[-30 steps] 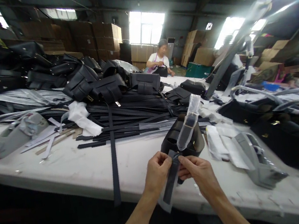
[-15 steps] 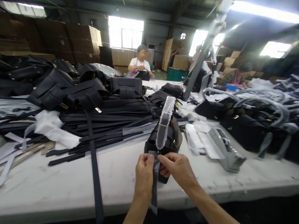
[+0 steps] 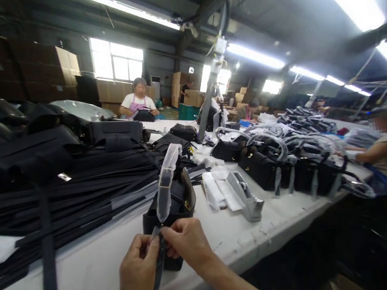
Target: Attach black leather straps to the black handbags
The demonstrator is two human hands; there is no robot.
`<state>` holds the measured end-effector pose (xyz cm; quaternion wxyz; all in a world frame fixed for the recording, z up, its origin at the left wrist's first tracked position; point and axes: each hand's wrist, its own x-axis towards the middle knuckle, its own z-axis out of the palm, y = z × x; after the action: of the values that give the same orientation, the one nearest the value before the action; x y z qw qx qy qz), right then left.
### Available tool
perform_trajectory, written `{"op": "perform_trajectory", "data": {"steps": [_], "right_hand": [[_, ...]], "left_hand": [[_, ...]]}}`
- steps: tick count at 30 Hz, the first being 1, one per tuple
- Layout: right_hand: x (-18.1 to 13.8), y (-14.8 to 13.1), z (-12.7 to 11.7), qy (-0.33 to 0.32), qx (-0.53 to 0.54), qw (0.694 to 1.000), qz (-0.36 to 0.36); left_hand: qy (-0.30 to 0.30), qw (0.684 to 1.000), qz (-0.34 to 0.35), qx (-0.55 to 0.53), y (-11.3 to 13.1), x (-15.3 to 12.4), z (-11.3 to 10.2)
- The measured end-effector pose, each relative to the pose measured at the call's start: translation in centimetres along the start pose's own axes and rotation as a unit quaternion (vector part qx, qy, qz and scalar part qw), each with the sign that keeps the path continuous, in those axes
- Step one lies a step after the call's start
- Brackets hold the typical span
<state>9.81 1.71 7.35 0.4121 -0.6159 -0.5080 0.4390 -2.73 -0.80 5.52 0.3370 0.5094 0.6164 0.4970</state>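
Observation:
A small black handbag (image 3: 150,219) stands on the white table. Its handle (image 3: 165,187) rises upright, wrapped in pale translucent film. In front of the bag, my left hand (image 3: 136,268) is closed in a pinch on a dark strap (image 3: 157,287) that seems partly covered in film and hangs down toward the table edge. My right hand (image 3: 189,242) pinches at the upper end of the same strap, against the bag's side. Both sets of fingertips almost meet there, and they hide the exact joint between strap and bag.
Black straps (image 3: 86,192) lie heaped at the left, with more black bags (image 3: 38,151) behind. A grey stand-like piece (image 3: 249,200) and white wrapping sheets (image 3: 214,191) are to the right. Beyond sit finished-looking handbags (image 3: 260,168). Co-workers (image 3: 138,102) sit across and at the right.
The view has swung to the right, bringing a co-worker at the right into sight. Both hands stay at the strap's upper end by the bag.

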Motion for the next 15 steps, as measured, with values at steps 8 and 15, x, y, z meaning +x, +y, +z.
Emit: {"op": "perform_trajectory", "data": {"steps": [8,15], "right_hand": [[-0.3,0.3,1.1,0.026,0.070,0.997,0.007],[0.1,-0.1,0.5,-0.108,0.223,0.963,0.102]], "left_hand": [[0.068,0.970,0.184,0.142,-1.5,0.3,0.7],[0.140,0.792,0.481,0.350,-0.5,-0.7,0.2]]}}
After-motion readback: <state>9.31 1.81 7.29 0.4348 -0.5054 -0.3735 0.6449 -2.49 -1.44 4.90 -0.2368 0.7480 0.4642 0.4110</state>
